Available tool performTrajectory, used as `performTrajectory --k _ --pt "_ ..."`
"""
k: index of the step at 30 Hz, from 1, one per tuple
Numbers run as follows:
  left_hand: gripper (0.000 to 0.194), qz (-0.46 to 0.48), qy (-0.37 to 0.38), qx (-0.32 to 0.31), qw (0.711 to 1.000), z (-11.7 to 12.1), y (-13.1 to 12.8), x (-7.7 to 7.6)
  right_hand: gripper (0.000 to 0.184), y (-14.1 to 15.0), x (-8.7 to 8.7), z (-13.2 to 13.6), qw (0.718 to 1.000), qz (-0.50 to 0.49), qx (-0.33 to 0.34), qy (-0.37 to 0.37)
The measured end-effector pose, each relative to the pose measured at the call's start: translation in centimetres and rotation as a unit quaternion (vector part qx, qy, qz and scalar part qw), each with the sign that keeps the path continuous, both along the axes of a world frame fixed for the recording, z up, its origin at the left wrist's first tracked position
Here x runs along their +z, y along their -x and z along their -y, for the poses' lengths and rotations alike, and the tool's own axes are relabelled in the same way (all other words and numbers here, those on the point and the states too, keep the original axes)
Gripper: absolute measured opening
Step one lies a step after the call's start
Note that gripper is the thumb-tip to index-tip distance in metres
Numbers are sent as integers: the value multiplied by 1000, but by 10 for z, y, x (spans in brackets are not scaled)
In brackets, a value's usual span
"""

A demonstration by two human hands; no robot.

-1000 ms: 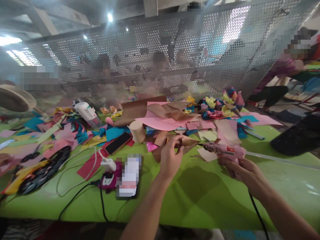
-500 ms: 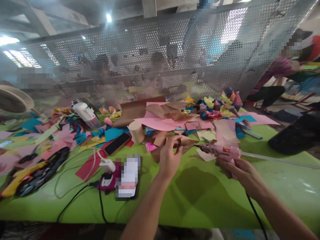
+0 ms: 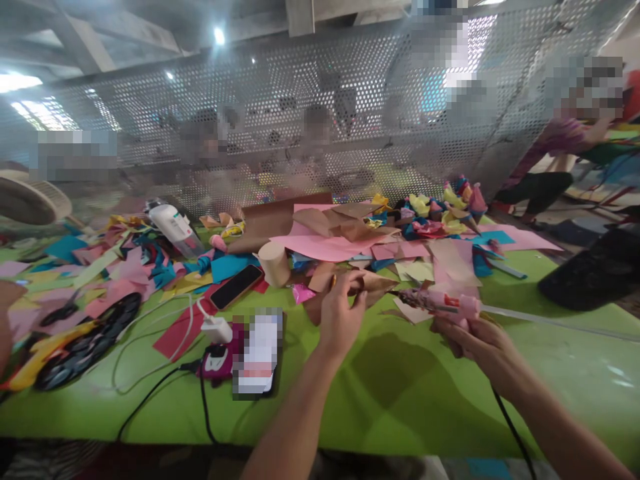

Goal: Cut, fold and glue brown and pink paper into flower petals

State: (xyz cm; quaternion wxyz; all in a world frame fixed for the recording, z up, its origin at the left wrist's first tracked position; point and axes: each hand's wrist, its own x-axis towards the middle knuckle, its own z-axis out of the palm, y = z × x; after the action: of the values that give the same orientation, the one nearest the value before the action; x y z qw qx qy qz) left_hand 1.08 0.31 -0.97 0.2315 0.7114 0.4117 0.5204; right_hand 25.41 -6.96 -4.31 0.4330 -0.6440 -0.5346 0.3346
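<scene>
Your left hand (image 3: 343, 313) has its grip closed on the brown paper cone (image 3: 377, 285) above the green worktop (image 3: 400, 427); your right hand's (image 3: 467, 337) grip holds the pink glue gun (image 3: 453, 303), its tip seemingly touching the cone.

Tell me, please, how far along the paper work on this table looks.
Apparently done: several pointed paper pieces stand grouped at the far right. In hand: the left hand holds a brown paper cone, while the right hand holds a pink glue gun, its nozzle at the cone's tip. Probably left: that cone, still being worked on; loose pink paper lies behind, but the total planned isn't shown.
</scene>
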Motion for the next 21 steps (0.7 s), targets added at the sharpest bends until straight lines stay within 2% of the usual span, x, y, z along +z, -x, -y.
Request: performTrajectory --k 5,15,21 --pt "41 6 20 -5 1000 1 0 0 64 12 4 3 999 -25 19 43" --pt "38 15 39 -15 999 0 0 -1 66 12 10 1 999 -28 -6 40" --pt "38 20 36 -15 999 1 -1 -1 68 15 11 3 999 -26 7 41"
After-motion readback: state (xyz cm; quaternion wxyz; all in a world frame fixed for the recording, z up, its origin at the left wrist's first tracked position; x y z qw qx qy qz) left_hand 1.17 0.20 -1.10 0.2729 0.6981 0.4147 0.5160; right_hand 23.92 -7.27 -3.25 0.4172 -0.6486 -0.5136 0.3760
